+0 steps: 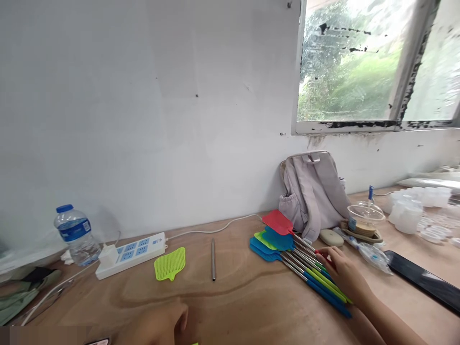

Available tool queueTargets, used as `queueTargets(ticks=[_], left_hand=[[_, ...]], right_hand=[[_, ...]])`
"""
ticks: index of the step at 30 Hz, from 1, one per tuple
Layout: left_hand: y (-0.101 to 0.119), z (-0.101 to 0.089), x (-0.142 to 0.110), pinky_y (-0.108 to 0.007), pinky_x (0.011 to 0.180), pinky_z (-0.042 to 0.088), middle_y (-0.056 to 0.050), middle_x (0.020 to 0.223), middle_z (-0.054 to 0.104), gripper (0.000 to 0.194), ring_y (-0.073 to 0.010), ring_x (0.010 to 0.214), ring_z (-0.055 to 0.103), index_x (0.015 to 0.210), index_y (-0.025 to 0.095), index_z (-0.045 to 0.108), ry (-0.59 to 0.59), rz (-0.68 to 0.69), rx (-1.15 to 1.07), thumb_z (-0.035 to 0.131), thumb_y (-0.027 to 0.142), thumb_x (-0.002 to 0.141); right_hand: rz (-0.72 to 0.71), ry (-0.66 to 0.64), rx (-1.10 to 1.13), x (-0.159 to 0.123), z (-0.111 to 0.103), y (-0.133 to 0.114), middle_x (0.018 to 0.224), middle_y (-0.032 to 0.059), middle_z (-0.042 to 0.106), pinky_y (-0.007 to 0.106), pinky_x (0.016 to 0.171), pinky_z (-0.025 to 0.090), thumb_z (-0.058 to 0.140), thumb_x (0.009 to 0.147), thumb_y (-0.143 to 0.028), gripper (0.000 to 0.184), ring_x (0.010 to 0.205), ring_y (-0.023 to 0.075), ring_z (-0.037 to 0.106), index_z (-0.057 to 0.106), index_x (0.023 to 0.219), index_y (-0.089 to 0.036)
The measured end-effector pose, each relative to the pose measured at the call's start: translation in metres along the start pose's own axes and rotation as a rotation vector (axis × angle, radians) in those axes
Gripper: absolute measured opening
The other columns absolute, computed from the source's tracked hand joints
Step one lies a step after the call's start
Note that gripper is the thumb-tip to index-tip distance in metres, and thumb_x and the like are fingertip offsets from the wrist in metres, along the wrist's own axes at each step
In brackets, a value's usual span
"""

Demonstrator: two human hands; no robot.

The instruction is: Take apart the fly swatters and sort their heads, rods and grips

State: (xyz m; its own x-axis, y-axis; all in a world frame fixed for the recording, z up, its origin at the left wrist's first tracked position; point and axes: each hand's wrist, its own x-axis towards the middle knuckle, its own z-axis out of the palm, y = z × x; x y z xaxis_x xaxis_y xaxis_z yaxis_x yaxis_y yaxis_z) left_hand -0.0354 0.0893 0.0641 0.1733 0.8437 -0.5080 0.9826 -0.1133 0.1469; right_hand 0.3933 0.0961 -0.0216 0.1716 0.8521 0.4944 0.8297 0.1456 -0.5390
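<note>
My right hand (339, 268) is closed round the red handle of a red fly swatter (277, 223), which lies on top of a fanned pile. Below it are blue fly swatters (266, 250) and a green one (266, 240), with metal rods and blue and green handles (328, 290) pointing toward me. My left hand (161, 321) is low at the bottom edge, blurred, its fingers mostly hidden; a sliver of yellow-green shows beside it. Beyond it a loose yellow-green swatter head (170, 263) lies flat, with a separate metal tube (213, 259) to its right.
A power strip (160, 243) and a water bottle (77, 235) stand at the left. A grey backpack (316, 191) leans on the wall. At the right are a plastic cup (364, 218), a black phone (424, 280) and several white containers (406, 215).
</note>
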Motion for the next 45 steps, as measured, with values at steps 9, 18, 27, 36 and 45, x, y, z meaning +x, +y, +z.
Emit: queueTargets(ticks=[9, 18, 27, 36, 45], left_hand=[[0.083, 0.024, 0.017, -0.033, 0.097, 0.031, -0.012, 0.122, 0.051, 0.070, -0.0210, 0.114, 0.047, 0.127, 0.020, 0.034, 0.135, 0.445, -1.152, 0.042, 0.065, 0.075], [0.129, 0.038, 0.031, -0.019, 0.041, 0.032, 0.009, 0.052, 0.038, 0.054, -0.0048, 0.040, 0.037, 0.067, 0.020, 0.041, 0.569, 0.236, -1.914, 0.058, 0.070, 0.058], [0.120, 0.022, 0.021, -0.015, 0.033, 0.015, 0.012, 0.049, 0.027, 0.053, -0.0004, 0.034, 0.020, 0.061, 0.020, 0.032, 0.494, 0.365, -2.106, 0.065, 0.062, 0.060], [0.119, 0.006, -0.004, -0.014, 0.032, 0.016, 0.012, 0.049, 0.024, 0.055, -0.0005, 0.035, 0.018, 0.061, 0.020, 0.031, 0.460, 0.422, -2.138, 0.066, 0.062, 0.059], [0.122, 0.002, -0.013, -0.015, 0.032, 0.017, 0.012, 0.048, 0.024, 0.050, -0.0009, 0.035, 0.018, 0.062, 0.020, 0.031, 0.465, 0.462, -2.166, 0.067, 0.055, 0.063]], right_hand=[[0.107, -0.201, 0.704, -0.059, 0.071, -0.114, 0.069, -0.0004, 0.050, 0.027, 0.056, 0.041, 0.041, 0.083, -0.058, 0.038, 0.059, 0.0150, 0.048, 0.051, 0.086, -0.022], [0.306, -0.556, 1.229, -0.076, 0.115, -0.184, 0.066, -0.0040, 0.047, 0.022, 0.046, 0.037, 0.051, 0.066, -0.073, 0.062, 0.053, 0.0106, 0.043, 0.048, 0.105, -0.025], [0.552, -1.022, 1.587, -0.059, 0.084, -0.201, 0.048, -0.0137, 0.032, 0.014, 0.037, 0.004, 0.068, 0.061, -0.058, 0.051, 0.034, 0.0010, 0.013, 0.039, 0.084, -0.022], [0.444, -1.316, 1.730, -0.047, 0.059, -0.212, 0.038, -0.0155, 0.026, 0.016, 0.031, -0.003, 0.065, 0.068, -0.055, 0.046, 0.031, 0.0015, 0.003, 0.034, 0.070, -0.021], [0.498, -1.662, 1.970, -0.042, 0.055, -0.203, 0.041, -0.0148, 0.023, 0.013, 0.028, -0.012, 0.055, 0.083, -0.042, 0.029, 0.033, 0.0028, -0.006, 0.038, 0.074, -0.020]])
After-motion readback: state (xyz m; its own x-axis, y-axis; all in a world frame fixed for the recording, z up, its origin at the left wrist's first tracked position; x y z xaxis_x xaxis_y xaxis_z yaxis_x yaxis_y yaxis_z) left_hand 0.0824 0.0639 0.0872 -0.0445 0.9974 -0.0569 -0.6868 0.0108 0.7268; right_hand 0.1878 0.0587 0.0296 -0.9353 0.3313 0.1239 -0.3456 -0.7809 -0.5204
